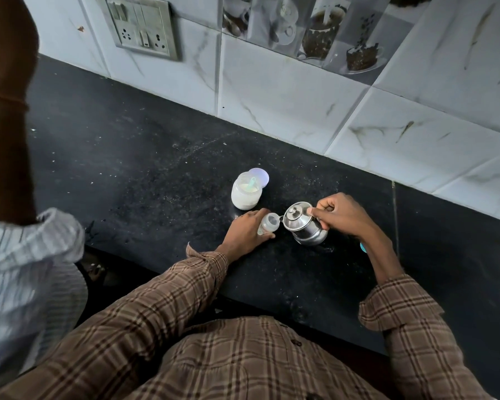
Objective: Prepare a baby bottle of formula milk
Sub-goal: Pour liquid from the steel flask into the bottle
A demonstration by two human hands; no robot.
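— Left hand (244,230) wrapped round the baby bottle (267,225), pinning it upright on the counter (156,157)?
— Yes. Just right of that grip, kettle (303,223) spout touching the rim. Right hand (342,213) clenched on the handle.
— Tip slowly, then; keep spout over the mouth.
— Formula jar (246,193) open, behind the bottle.

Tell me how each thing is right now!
Baby bottle: open, no teat, steadied by left hand.
Steel kettle: lidded, tipped, spout at bottle mouth, held by right hand.
Formula jar: open, scoop inside.
Jar lid: off, behind jar.
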